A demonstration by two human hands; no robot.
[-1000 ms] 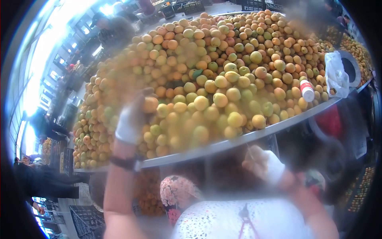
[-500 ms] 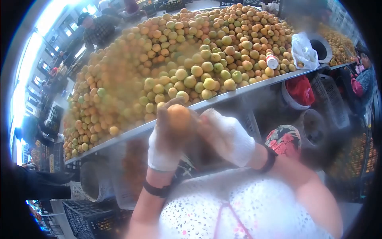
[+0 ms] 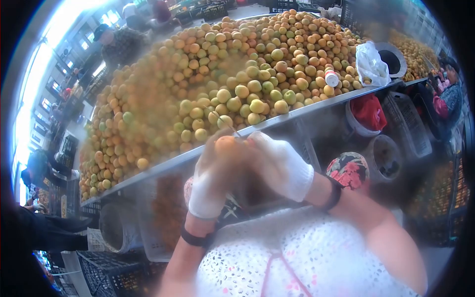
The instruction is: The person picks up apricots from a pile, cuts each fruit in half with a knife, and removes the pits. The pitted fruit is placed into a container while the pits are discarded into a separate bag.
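At mid-frame, left hand (image 3: 210, 173) fingers clamp apricot (image 3: 226, 143), right hand's (image 3: 282, 166) I can't tell; two-handed working, I judge, next wanting steadiness.

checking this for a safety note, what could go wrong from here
The orange fruit in the left hand might slip and drop, since that hand and the right hand sit in front of the table rim, not over the pile.
The piled fruit near that rim could roll over it if nudged.
The red-and-white bottle lying there might get knocked off too.
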